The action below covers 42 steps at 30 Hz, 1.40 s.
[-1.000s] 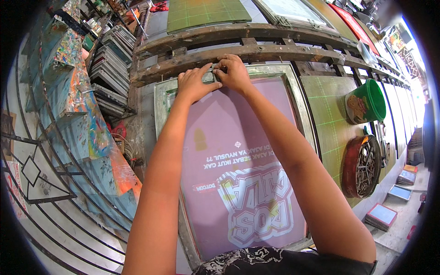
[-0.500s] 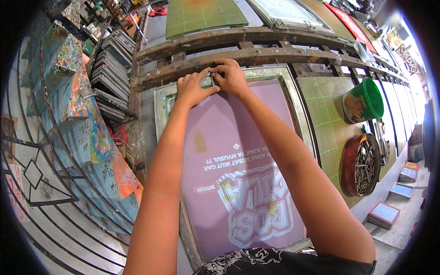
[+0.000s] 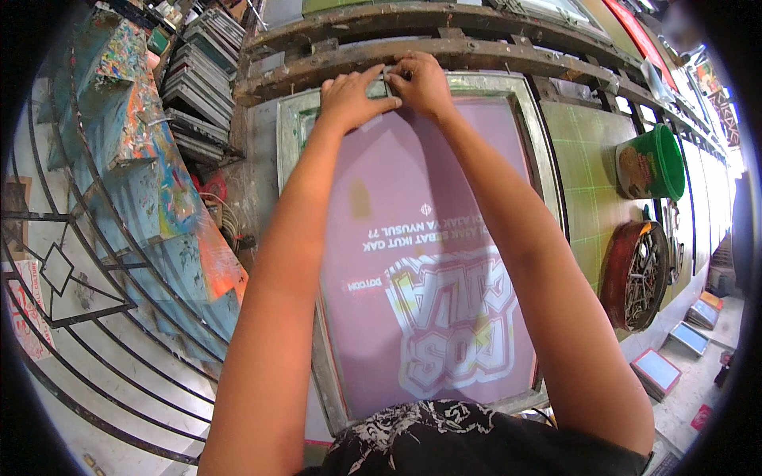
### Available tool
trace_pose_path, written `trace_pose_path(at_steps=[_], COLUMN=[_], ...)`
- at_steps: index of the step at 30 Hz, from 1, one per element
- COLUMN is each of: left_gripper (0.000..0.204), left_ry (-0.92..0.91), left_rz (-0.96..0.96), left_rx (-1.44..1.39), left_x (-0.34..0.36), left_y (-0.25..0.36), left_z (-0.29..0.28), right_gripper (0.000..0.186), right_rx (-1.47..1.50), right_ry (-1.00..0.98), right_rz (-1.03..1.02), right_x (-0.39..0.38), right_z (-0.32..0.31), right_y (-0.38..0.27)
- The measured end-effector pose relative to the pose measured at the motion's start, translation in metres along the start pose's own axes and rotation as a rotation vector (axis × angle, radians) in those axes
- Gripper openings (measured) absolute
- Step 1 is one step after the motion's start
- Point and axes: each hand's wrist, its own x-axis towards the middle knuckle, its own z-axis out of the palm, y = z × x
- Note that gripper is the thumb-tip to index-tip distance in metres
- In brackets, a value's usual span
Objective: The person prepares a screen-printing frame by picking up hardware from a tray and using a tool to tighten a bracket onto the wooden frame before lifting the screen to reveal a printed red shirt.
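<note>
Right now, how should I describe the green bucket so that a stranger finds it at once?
Start from the large framed purple screen. On its right is an olive board with green grid lines. Near that board's right edge stands the bucket, bright green inside, unlike the neighbouring reddish tin full of metal pieces.

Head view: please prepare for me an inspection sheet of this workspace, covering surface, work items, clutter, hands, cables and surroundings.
Surface: green board with light grid lines, right of the frame.
Work items: metal-looking frame with purple mesh bearing a pale lettering design.
Clutter: green bucket and round reddish tin filled with small metal pieces, both on the board.
Hands: left hand and right hand close together at the frame's far edge; anything pinched is too small to tell.
Cables: thin coiled strands at left; cable or hose unclear.
Surroundings: stacked frames at upper left; paint-stained blue structure at left.
</note>
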Motion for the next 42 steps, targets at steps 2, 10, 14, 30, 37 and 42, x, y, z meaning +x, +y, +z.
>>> trace_pose_path(at_steps=[2, 10, 14, 30, 37, 42], left_gripper=[0.088, 0.087, 0.086, 0.089, 0.087, 0.087], left_ry=[0.002, -0.048, -0.021, -0.021, -0.029, -0.030], left_rz=[-0.010, -0.027, -0.018, -0.029, -0.007, -0.003], left_rx=[0.030, 0.019, 0.022, 0.029, 0.057, 0.074], left_x=[-0.003, -0.003, -0.003, -0.002, -0.002, -0.001], left_y=[-0.007, -0.004, -0.008, -0.007, -0.010, -0.011], left_z=[-0.001, -0.005, -0.002, 0.000, -0.002, -0.005], right_gripper=[0.022, 0.021, 0.022, 0.020, 0.023, 0.021], right_rx=[0.046, -0.019, -0.037, -0.039, -0.118, 0.005], right_ry=[-0.034, -0.024, -0.050, -0.105, 0.102, 0.003], right_rz=[0.074, -0.032, 0.054, 0.135, -0.156, 0.022], right_x=[0.002, 0.002, 0.004, 0.005, 0.004, 0.005], right_z=[0.002, -0.006, -0.005, -0.008, 0.007, 0.006], right_y=[-0.008, -0.017, -0.023, -0.026, -0.016, -0.022])
